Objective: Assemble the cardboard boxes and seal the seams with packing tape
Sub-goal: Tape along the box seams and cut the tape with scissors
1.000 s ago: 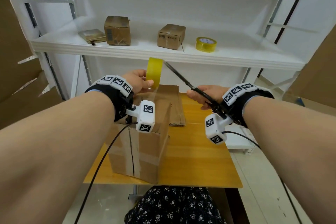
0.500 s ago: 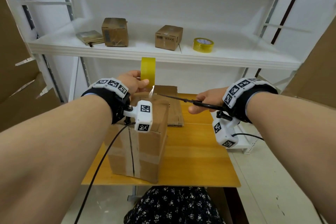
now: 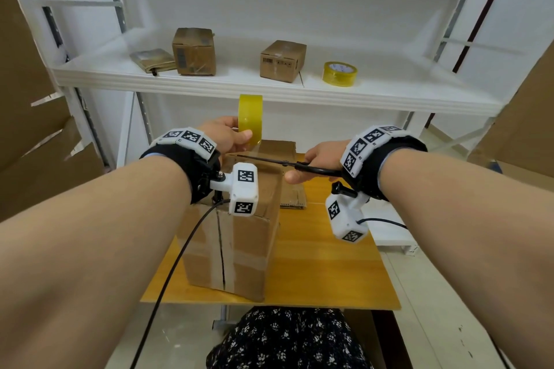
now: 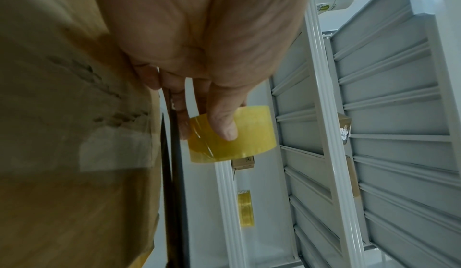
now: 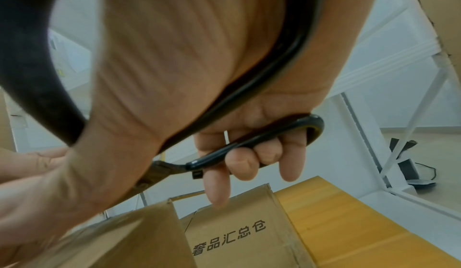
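An assembled cardboard box [image 3: 236, 243] stands on the wooden table [image 3: 326, 272], clear tape running down its front seam. My left hand [image 3: 227, 136] holds a yellowish tape roll [image 3: 250, 120] upright above the box's far top edge, thumb pressed on the roll [image 4: 232, 134]. A short strip of tape runs from the roll down to the box. My right hand [image 3: 317, 163] grips black scissors [image 3: 287, 163] by the handles [image 5: 249, 146]. The blades point left, level, just under the roll, and their dark edges [image 4: 174, 173] lie beside the box's top.
A flattened cardboard box [image 3: 292, 177] with printed characters [image 5: 229, 238] lies on the table behind the assembled one. The white shelf [image 3: 269, 90] above carries two small boxes, a flat packet and a second tape roll [image 3: 339, 73]. Large cardboard sheets lean at both sides.
The scissors swung down from pointing up-left to lying level, their blades now under the tape roll. The left hand keeps the roll raised over the box.
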A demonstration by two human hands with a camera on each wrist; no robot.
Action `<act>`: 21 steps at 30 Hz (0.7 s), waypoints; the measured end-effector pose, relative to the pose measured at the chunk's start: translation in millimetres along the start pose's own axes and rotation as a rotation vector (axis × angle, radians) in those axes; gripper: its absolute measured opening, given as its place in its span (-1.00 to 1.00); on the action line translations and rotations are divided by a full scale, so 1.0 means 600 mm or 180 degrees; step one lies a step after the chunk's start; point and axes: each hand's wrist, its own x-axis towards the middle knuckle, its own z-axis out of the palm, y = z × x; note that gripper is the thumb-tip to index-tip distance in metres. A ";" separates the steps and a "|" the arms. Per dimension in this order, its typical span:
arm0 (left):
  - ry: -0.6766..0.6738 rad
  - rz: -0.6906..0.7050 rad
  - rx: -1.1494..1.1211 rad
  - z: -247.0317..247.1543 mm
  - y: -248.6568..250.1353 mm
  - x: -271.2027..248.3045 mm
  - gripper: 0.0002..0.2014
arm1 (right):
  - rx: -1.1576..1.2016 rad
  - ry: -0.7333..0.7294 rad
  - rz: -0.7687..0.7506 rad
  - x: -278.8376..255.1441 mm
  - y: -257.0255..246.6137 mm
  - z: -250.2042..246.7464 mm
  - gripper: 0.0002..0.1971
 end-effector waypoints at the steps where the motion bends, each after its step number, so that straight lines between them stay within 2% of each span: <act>1: -0.0005 -0.0007 0.0014 0.000 0.000 0.000 -0.72 | 0.0037 0.0030 -0.0012 0.002 0.001 0.001 -0.27; 6: 0.0039 -0.0021 -0.0162 -0.001 -0.003 0.003 -0.65 | -0.0025 0.0151 -0.0031 0.010 0.006 0.001 -0.28; 13: 0.0086 -0.0007 -0.0276 0.003 -0.005 0.005 -0.73 | -0.0487 0.0139 -0.0006 0.008 0.012 0.000 -0.32; 17: 0.0106 -0.0025 -0.0413 0.003 -0.005 0.003 -0.81 | -0.0248 0.0288 -0.0108 0.013 0.018 0.000 -0.35; 21: 0.0119 -0.0014 -0.0452 0.002 -0.004 0.000 -0.80 | -0.0158 0.0259 -0.0127 0.014 0.020 0.001 -0.30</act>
